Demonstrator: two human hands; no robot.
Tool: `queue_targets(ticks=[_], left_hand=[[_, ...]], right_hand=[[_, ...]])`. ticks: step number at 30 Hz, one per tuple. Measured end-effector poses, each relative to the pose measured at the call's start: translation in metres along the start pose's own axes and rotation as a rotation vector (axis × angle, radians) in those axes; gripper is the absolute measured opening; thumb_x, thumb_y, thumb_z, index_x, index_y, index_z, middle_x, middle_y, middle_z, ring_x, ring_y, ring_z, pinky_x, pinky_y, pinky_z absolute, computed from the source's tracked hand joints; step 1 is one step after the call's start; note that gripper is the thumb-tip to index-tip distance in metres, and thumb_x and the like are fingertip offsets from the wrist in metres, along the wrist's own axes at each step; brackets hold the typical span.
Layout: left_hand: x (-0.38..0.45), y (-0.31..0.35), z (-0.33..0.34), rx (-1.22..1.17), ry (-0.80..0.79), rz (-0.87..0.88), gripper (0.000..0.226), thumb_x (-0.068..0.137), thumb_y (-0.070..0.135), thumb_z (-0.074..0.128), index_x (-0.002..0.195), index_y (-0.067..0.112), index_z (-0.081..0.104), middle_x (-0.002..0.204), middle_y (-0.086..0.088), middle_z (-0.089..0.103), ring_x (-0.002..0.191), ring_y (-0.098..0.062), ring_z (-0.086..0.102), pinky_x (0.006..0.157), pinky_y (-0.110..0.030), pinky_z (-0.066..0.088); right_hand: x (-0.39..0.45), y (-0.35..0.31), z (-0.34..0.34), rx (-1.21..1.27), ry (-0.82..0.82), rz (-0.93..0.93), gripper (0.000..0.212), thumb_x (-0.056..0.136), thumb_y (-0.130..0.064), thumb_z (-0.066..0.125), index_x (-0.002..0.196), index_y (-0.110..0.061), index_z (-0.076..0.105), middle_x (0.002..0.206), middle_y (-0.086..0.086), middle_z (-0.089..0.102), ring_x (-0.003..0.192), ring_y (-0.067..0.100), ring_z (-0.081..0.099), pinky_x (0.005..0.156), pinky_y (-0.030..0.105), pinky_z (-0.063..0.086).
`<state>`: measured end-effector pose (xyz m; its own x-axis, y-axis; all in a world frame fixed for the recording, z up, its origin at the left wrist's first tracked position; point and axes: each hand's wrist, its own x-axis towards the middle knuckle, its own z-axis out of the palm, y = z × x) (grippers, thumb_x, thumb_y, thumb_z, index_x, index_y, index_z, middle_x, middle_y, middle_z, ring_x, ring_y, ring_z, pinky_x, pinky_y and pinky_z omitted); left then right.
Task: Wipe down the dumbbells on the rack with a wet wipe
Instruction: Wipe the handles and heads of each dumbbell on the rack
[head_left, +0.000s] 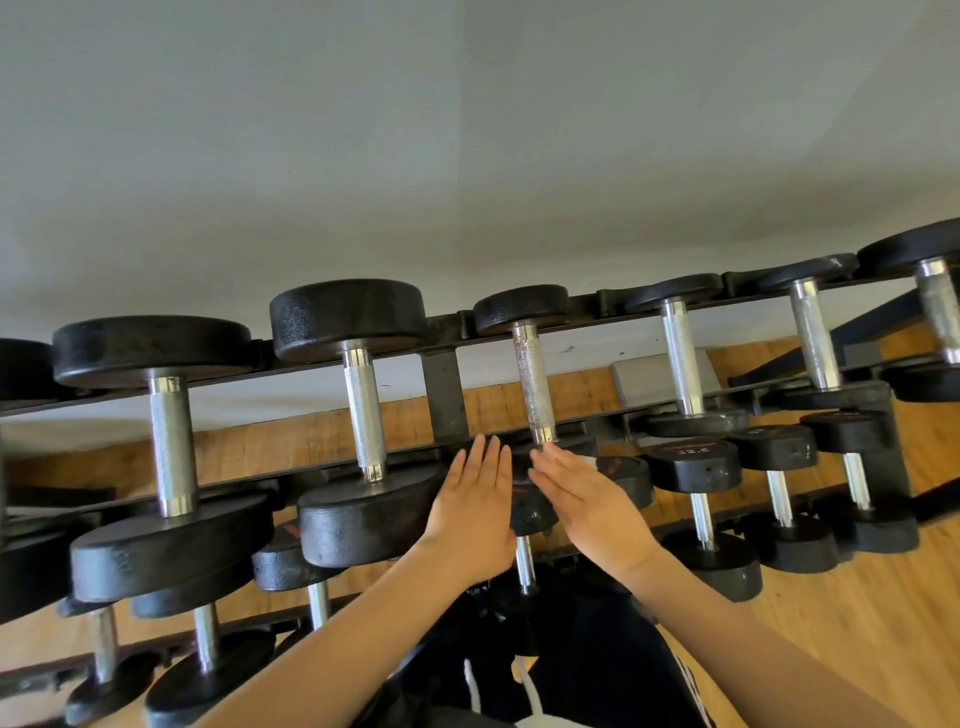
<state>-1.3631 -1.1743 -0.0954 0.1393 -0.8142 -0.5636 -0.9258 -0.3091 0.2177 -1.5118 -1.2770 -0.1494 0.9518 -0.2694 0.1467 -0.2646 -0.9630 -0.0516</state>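
top-row dumbbells (534, 382): 7 (edges cropped) | left hand (470, 512), right hand (587, 501): grip apart, flat

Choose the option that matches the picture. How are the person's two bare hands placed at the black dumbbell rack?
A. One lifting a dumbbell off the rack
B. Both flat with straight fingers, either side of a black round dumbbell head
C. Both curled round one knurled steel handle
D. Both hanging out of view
B: the left hand and right hand are flat, fingers straight, flanking the black round dumbbell head below the worn steel handle.
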Motion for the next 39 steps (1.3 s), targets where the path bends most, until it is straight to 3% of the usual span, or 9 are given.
queue_targets(ticks=[5, 9, 15, 18, 23, 30, 33, 36, 39], left_hand=[[-0.027, -0.022, 0.002, 0.244, 0.166, -0.163, 0.073, 0.103, 0.044, 0.022, 0.149, -0.001, -0.013, 0.159, -0.019, -0.016, 0.147, -0.034, -0.018, 0.114, -0.044, -0.018], [-0.03, -0.025, 0.003, 0.218, 0.197, -0.186, 0.069, 0.103, 0.042, 0.019, 0.15, 0.001, -0.012, 0.16, -0.016, -0.014, 0.147, -0.032, -0.016, 0.113, -0.042, -0.019], [-0.029, -0.024, 0.003, 0.167, 0.228, -0.207, 0.069, 0.103, 0.045, 0.018, 0.152, 0.004, -0.009, 0.161, -0.014, -0.011, 0.148, -0.029, -0.014, 0.113, -0.04, -0.018], [-0.032, -0.023, 0.003, 0.164, 0.235, -0.202, 0.07, 0.103, 0.045, 0.018, 0.152, 0.004, -0.009, 0.162, -0.014, -0.01, 0.149, -0.029, -0.013, 0.114, -0.04, -0.017], [-0.03, -0.024, 0.004, 0.19, 0.234, -0.194, 0.069, 0.103, 0.045, 0.017, 0.152, 0.004, -0.008, 0.162, -0.014, -0.008, 0.149, -0.029, -0.012, 0.112, -0.042, -0.018], [-0.03, -0.022, 0.006, 0.209, 0.25, -0.207, 0.068, 0.103, 0.044, 0.017, 0.152, 0.004, -0.007, 0.162, -0.014, -0.006, 0.149, -0.028, -0.01, 0.115, -0.043, -0.016], [-0.03, -0.023, 0.008, 0.234, 0.259, -0.194, 0.068, 0.103, 0.044, 0.017, 0.152, 0.004, -0.008, 0.162, -0.013, -0.007, 0.149, -0.027, -0.011, 0.112, -0.041, -0.018], [-0.029, -0.022, 0.007, 0.258, 0.251, -0.194, 0.068, 0.103, 0.044, 0.016, 0.153, 0.005, -0.007, 0.162, -0.013, -0.007, 0.149, -0.028, -0.011, 0.109, -0.042, -0.021], [-0.027, -0.021, 0.007, 0.265, 0.248, -0.203, 0.067, 0.102, 0.044, 0.016, 0.153, 0.005, -0.005, 0.162, -0.012, -0.005, 0.149, -0.028, -0.01, 0.108, -0.043, -0.021]], right_hand=[[0.008, 0.014, -0.002, -0.028, -0.136, -0.215, 0.078, 0.047, -0.007, 0.09, 0.12, -0.014, 0.064, 0.127, 0.003, 0.061, 0.122, 0.02, 0.055, 0.103, 0.039, 0.038], [0.0, 0.038, -0.006, -0.046, -0.129, -0.249, 0.087, 0.056, -0.004, 0.087, 0.131, -0.013, 0.046, 0.134, 0.005, 0.055, 0.13, 0.021, 0.04, 0.115, 0.039, 0.023], [0.033, 0.0, 0.001, -0.081, -0.186, -0.339, 0.068, 0.044, -0.016, 0.091, 0.109, -0.015, 0.071, 0.121, 0.002, 0.065, 0.118, 0.021, 0.058, 0.102, 0.04, 0.035], [0.024, 0.019, -0.005, -0.022, -0.116, -0.309, 0.066, 0.053, -0.006, 0.087, 0.116, -0.013, 0.067, 0.126, 0.004, 0.062, 0.123, 0.022, 0.053, 0.108, 0.038, 0.033], [-0.009, 0.047, -0.006, 0.055, 0.077, -0.193, 0.055, 0.078, 0.004, 0.058, 0.13, -0.008, 0.045, 0.129, 0.013, 0.059, 0.14, 0.018, 0.026, 0.119, 0.031, 0.011], [0.031, 0.006, 0.003, -0.025, -0.095, -0.355, 0.062, 0.048, -0.013, 0.091, 0.107, -0.013, 0.072, 0.119, 0.003, 0.066, 0.117, 0.02, 0.059, 0.102, 0.039, 0.037], [0.017, 0.016, 0.003, 0.072, 0.034, -0.218, 0.048, 0.064, -0.004, 0.08, 0.11, -0.011, 0.07, 0.12, 0.004, 0.066, 0.119, 0.021, 0.057, 0.106, 0.037, 0.036], [-0.003, 0.018, 0.005, 0.201, 0.159, 0.035, 0.036, 0.084, -0.004, 0.048, 0.117, -0.005, 0.064, 0.124, 0.009, 0.063, 0.124, 0.02, 0.047, 0.116, 0.03, 0.021], [-0.007, 0.011, 0.008, 0.33, 0.25, 0.204, 0.035, 0.085, 0.0, 0.05, 0.118, -0.002, 0.062, 0.126, 0.01, 0.059, 0.124, 0.021, 0.046, 0.114, 0.02, 0.02]])
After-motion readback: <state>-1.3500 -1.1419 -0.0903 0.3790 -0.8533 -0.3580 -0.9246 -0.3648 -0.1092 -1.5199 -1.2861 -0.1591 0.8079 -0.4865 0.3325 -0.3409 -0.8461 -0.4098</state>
